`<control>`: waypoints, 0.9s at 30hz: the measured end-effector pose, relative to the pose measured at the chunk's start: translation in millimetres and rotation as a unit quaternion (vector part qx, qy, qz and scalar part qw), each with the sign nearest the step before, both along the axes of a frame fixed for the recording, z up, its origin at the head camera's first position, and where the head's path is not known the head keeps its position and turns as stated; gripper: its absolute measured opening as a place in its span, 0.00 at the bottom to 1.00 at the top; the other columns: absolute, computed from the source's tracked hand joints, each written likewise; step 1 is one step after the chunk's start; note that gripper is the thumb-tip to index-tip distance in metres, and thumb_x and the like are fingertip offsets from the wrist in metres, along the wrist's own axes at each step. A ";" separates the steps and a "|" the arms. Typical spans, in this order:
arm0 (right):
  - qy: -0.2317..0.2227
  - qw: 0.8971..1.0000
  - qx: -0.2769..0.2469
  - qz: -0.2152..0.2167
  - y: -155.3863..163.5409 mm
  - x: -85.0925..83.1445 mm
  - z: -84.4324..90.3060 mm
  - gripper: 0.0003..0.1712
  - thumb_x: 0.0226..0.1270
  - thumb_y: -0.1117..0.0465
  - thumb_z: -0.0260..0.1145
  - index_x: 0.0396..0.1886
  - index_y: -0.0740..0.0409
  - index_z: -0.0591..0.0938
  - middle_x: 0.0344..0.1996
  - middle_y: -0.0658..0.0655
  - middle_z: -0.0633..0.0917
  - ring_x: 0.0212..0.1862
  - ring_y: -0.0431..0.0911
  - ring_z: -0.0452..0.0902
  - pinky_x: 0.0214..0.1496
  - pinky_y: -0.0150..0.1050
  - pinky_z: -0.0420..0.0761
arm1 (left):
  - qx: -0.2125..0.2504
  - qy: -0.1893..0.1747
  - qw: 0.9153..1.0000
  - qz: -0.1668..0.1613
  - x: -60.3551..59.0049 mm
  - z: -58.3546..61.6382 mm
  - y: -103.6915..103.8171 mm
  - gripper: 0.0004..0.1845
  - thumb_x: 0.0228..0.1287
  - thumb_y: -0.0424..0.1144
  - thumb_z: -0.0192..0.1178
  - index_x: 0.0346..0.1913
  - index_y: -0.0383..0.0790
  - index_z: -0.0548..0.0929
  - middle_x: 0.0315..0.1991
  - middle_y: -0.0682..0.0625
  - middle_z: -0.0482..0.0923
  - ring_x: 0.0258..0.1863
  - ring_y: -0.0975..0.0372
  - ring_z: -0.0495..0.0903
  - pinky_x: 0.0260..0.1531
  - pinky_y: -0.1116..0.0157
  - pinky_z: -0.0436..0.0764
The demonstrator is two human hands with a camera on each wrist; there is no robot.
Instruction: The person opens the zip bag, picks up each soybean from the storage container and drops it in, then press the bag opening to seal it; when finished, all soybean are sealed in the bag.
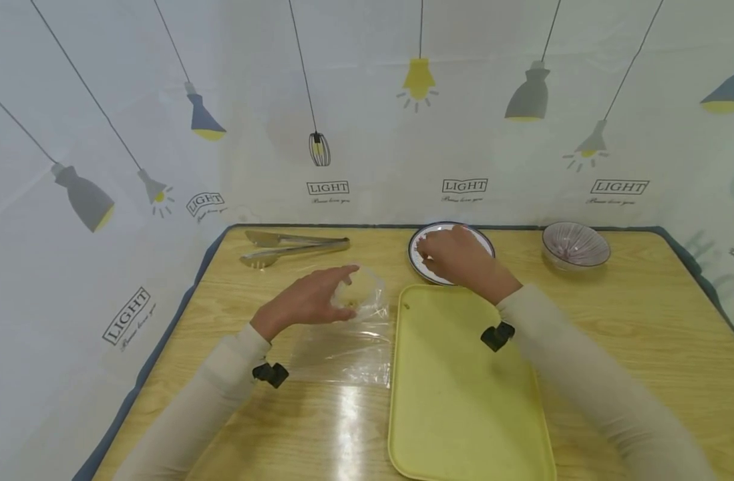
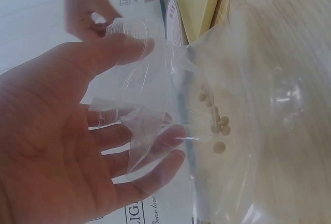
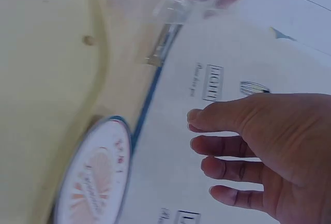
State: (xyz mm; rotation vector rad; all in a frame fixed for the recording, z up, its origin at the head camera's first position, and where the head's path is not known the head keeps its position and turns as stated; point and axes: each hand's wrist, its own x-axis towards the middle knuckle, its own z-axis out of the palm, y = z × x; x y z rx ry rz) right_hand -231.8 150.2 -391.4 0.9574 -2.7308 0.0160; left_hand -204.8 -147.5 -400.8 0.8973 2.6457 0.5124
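My left hand (image 1: 306, 300) curves its thumb and fingers round the mouth of a clear plastic bag (image 2: 232, 172), which stands widened between them. Inside it, toward the bottom, lie several small round tan balls (image 2: 219, 147); the rest of the bag spreads over the table. My right hand (image 1: 463, 260) is over a white plate (image 1: 417, 262) with a dark blue rim. Its fingers (image 3: 227, 168) are loosely bent, and nothing shows between them and the thumb in the right wrist view. Red marks and an orange pattern decorate the plate.
A yellow tray (image 1: 463, 401) stands in front of the plate, with a small ball (image 3: 89, 40) near its far left corner. Metal tongs (image 1: 300, 247) lie at the back left. To the back right is a striped bowl (image 1: 576, 247). A printed wall sheet (image 1: 373, 133) borders the table.
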 end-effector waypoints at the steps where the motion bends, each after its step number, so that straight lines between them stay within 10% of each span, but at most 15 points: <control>1: 0.003 1.000 -0.002 0.001 0.1 0.0 5.4 0.06 0.63 0.63 0.72 0.27 0.53 0.85 0.27 0.50 0.87 0.27 0.43 0.80 0.30 0.42 0.79 | -0.001 0.000 1.000 0.000 0.0 0.0 0.1 0.45 0.67 0.49 0.67 0.80 0.40 0.56 0.67 0.40 0.75 0.62 0.47 0.77 0.60 0.45 0.76; 27: -0.016 0.996 0.035 0.086 -80.3 30.9 32.1 0.06 0.69 0.59 0.68 0.42 0.52 0.88 0.34 0.50 0.88 0.37 0.45 0.83 0.43 0.45 0.80 | 0.014 -0.014 1.000 -0.001 -3.6 -2.4 4.2 0.45 0.65 0.50 0.68 0.80 0.44 0.58 0.66 0.40 0.75 0.60 0.49 0.79 0.59 0.48 0.78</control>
